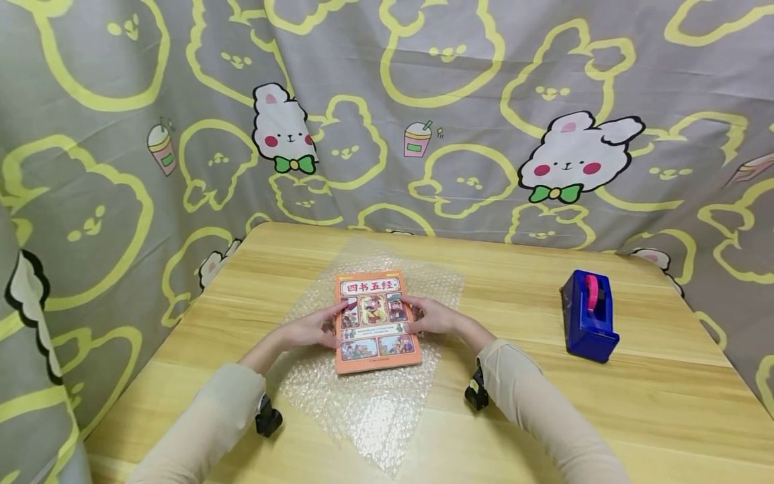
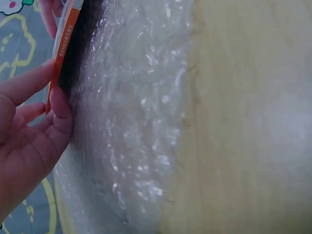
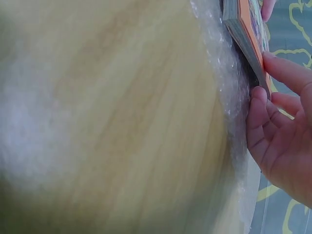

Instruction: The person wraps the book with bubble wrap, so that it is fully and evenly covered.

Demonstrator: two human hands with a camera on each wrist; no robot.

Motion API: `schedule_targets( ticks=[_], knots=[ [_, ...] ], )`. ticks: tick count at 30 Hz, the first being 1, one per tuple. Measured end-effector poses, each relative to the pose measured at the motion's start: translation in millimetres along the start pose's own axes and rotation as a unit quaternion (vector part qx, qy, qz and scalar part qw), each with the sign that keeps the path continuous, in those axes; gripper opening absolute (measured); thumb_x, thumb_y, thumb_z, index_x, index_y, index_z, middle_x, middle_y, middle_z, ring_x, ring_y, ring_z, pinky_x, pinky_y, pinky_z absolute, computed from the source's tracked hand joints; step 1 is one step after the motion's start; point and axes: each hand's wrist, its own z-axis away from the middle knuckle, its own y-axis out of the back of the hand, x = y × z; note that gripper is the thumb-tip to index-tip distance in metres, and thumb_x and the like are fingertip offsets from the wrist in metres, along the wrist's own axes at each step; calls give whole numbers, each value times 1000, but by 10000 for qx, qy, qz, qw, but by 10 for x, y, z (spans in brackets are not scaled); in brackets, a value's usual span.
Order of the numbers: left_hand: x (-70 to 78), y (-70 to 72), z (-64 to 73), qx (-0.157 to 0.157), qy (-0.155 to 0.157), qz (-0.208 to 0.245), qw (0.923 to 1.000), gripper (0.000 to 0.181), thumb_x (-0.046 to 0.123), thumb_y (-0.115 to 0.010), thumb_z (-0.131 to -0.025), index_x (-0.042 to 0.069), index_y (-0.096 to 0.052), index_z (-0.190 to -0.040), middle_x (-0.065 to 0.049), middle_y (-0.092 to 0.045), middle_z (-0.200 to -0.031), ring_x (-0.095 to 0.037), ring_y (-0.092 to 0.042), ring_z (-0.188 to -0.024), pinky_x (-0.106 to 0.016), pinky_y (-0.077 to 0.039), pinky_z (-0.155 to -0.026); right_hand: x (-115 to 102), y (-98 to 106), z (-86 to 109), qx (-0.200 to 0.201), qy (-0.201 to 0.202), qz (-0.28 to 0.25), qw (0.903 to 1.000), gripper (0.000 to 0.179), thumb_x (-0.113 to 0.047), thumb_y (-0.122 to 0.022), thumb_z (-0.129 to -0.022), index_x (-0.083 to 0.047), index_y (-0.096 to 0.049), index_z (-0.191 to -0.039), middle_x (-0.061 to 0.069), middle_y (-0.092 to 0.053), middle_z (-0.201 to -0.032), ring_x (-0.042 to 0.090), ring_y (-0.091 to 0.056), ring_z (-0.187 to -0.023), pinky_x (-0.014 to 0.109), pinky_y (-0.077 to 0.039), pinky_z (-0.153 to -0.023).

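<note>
Head view: orange bk (image 1: pixel 371 310) is roughly mid-counter, over a sheet of bubble wrap (image 1: pixel 375 420) laid cornerwise on the wood counter (image 1: pixel 514 282). My L grip (image 1: pixel 310 329) is clamped on its left edge, my R grip (image 1: pixel 434 317) on its right, cover facing up. Blue tape dispenser (image 1: pixel 583 336) w/ a pink roll (image 1: pixel 592 289) stands well apart on the right; patterned curtain (image 1: pixel 363 60) behind. Risk, imo: wrap looks loose & light, so if I drag the bk sideways, the sheet could skid or bunch.

L wrist view: my fingers pinch the bk right by its orange spine (image 2: pixel 64 46), w/ bubbly wrap just beyond. Hold is near the edge only, so if that side slackens first, the bk could swivel & a corner drop onto the bubbles (might pop a few).

R wrist view: fingers & thumb close on the page side; grey page edges (image 3: pixel 238 23) show. Can't tell if the bk rests fully on the wrap or sits a touch raised. If I pinch the cover w/o the pages, it could flop open; uneven pull L vs. R would twist it.
</note>
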Motion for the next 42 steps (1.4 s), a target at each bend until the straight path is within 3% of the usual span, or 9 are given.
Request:
schedule_targets(
  ticks=[5, 10, 16, 23, 29, 33, 36, 39, 42],
  knots=[
    [43, -6, -23, -43, 73, -342, 9994, 92, 5, -66, -79, 8, -4, -147, -14, -49, -97, -17, -47, -70, -28, -45, -63, 8, 9, -12, -28, -94, 44, 9999, 74, -9, -67, -78, 2, -29, -140, 9, -52, -89, 16, -47, -76, 25, -43, -65],
    [63, 17, -41, -99, 108, -666, 9977, 90, 3, -66, -80, 5, -5, -146, -8, -46, -80, -16, -42, -63, -27, -42, -58, -10, 2, -11, -19, -45, 270, 9996, 74, -10, -68, -78, 1, -30, -140, 6, -52, -84, 13, -45, -70, 23, -42, -61],
    [61, 60, -44, -157, 72, -787, 9968, 90, 2, -67, -79, 1, -6, -146, -10, -44, -83, -17, -41, -67, -27, -42, -58, -19, -34, -8, -30, 167, 480, 9987, 70, -11, -66, -81, 4, -30, -139, 2, -47, -70, 11, -39, -59, 22, -36, -55],
    [80, 73, -48, -175, 112, -1085, 9939, 88, 3, -66, -81, -1, -7, -145, -10, -44, -84, -17, -39, -67, -27, -38, -58, -14, -77, -25, 15, 61, 608, 9981, 69, -13, -66, -82, 3, -31, -139, 0, -44, -69, 11, -38, -60, 21, -34, -55],
    [89, 61, -53, -55, 96, -1573, 9875, 87, 4, -68, -79, -3, -10, -144, -21, -48, -108, -19, -43, -79, -28, -41, -68, -11, -94, -30, 45, 4, 773, 9970, 69, -15, -67, -82, 1, -31, -140, 0, -43, -69, 12, -37, -60, 21, -32, -54],
    [100, 42, -46, -15, 17, -2015, 9795, 85, 5, -67, -79, -6, -12, -143, -28, -43, -125, -20, -46, -90, -31, -42, -78, -11, -99, -29, 67, 88, 745, 9972, 69, -15, -67, -82, 2, -32, -139, 0, -43, -68, 12, -36, -60, 21, -32, -54],
    [114, 24, -32, -6, -84, -2374, 9714, 81, 4, -67, -80, -9, -15, -141, -21, -53, -100, -17, -45, -79, -27, -41, -69, -11, -105, -27, 73, 141, 680, 9976, 69, -16, -67, -82, 2, -32, -139, 0, -42, -68, 12, -36, -60, 21, -32, -55],
    [115, 7, -13, 35, -234, -2629, 9645, 76, 2, -66, -80, -12, -20, -139, -6, -46, -73, -14, -39, -64, -23, -36, -58, -5, -107, -29, 66, 116, 571, 9983, 69, -15, -67, -82, 1, -32, -140, -1, -42, -68, 12, -36, -60, 21, -31, -54],
    [98, -19, 24, 159, -431, -2760, 9601, 70, 3, -64, -81, -12, -26, -137, -1, -44, -70, -11, -38, -62, -21, -36, -56, 4, -104, -32, 52, 63, 477, 9988, 69, -14, -67, -82, -1, -32, -140, -1, -42, -68, 12, -36, -60, 21, -31, -55]
  ],
)
